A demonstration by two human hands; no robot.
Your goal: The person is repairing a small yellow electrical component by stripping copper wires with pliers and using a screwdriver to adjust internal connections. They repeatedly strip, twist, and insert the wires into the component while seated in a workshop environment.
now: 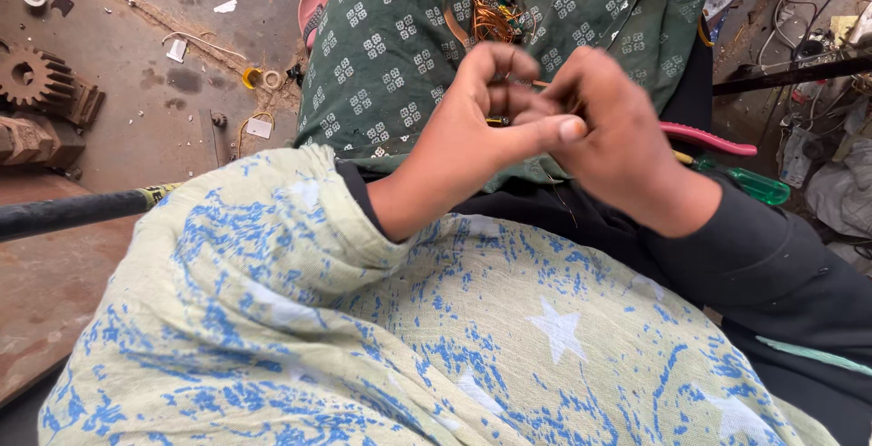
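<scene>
Both hands, the left hand (472,128) touching the right hand (609,137), met above the lap cloth (400,37); pliers (713,142) lay right, gear (32,74) far left.

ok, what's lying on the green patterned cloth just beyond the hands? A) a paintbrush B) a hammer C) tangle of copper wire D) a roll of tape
C: a tangle of copper wire lies on the green patterned cloth, just above the left hand and right hand, which are pressed together over the lap.
</scene>
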